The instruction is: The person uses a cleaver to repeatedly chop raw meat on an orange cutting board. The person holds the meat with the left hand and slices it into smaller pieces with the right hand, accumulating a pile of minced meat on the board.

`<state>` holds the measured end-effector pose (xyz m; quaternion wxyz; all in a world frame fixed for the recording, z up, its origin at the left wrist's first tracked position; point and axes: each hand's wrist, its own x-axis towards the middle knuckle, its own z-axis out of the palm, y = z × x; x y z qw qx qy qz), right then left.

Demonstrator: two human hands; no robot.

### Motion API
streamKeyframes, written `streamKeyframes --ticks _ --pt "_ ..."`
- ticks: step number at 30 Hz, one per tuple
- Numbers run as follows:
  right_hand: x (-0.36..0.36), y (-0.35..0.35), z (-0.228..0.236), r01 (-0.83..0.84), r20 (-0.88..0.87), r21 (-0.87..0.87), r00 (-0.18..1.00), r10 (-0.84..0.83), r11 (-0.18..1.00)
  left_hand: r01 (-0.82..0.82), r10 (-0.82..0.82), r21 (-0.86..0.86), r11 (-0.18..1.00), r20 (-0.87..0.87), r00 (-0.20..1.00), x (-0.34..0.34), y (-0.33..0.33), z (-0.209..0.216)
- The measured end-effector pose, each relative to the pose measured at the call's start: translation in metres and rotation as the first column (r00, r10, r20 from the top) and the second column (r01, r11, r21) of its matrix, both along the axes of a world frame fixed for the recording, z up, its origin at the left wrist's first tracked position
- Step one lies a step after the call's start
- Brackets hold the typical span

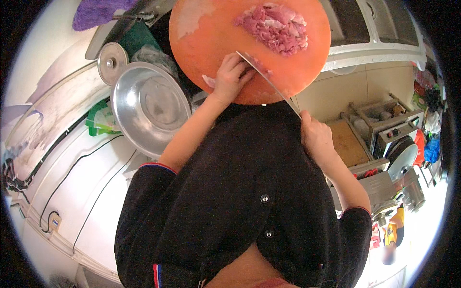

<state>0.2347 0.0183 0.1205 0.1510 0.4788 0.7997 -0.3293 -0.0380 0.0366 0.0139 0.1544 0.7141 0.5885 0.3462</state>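
My right hand [316, 137] is closed round the handle end of a kitchen knife [270, 82], whose long blade slants across the near part of a round orange cutting board [192, 53]. Beside the blade, my left hand [231, 79] presses bent fingers down on the board. What lies beneath those fingers is hidden. Small bits of pink meat show along the far side of the blade. Farther off on the board sits a heap of chopped raw meat [278, 29]. A pale scrap [209, 80] lies left of my left hand.
A large metal basin [151, 108] stands left of the board, near a round lid [113, 62] and a green plastic basket [102, 118]. At the far right are metal sinks [396, 21]. Shelves with an appliance [394, 137] stand to the right, and another person [394, 230] is farther back.
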Motion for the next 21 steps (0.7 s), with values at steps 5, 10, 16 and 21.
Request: streamKeyframes --ticks 5,10,16,21 --pt "-0.045 0.021 -0.026 0.025 -0.104 0.044 0.994 -0.02 0.999 0.032 -0.032 0.006 0.999 -0.058 0.998 0.001 0.006 0.002" --pt "-0.001 -0.008 -0.011 0.051 -0.004 -0.029 0.999 -0.051 0.998 0.017 -0.017 0.004 1.0 -0.034 0.999 0.0 0.004 0.001" --pt "-0.012 0.026 -0.036 0.071 -0.138 0.042 0.988 -0.064 0.997 0.036 -0.035 0.047 0.998 -0.019 0.999 0.003 0.006 0.001" --pt "0.001 0.075 -0.03 0.251 -0.274 0.09 0.937 -0.218 0.964 0.047 -0.049 0.04 0.998 0.055 0.997 0.0 0.002 0.001"
